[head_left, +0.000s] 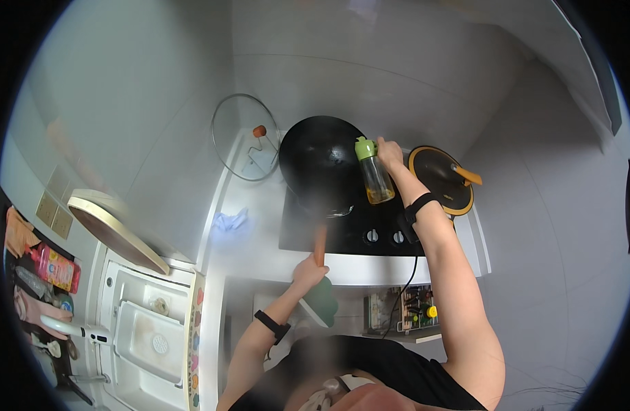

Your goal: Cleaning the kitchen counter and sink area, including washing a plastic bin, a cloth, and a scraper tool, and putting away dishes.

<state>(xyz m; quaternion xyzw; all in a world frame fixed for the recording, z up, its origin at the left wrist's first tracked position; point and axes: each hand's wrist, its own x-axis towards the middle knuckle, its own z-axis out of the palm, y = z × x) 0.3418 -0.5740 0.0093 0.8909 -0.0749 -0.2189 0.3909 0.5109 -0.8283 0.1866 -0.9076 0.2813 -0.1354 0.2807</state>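
Note:
My left hand is closed around the orange-brown handle of a black wok, which sits tilted over the black cooktop. My right hand grips a clear oil bottle by its green top, just right of the wok. A little yellow liquid lies at the bottle's base. Two control knobs show at the cooktop's front. A blurred haze covers part of the wok and handle.
A glass lid leans left of the wok; a dark lid with an orange rim stands right. A blue cloth lies on the white counter. Farther left are a sink and a round board. Below, a drawer rack holds bottles.

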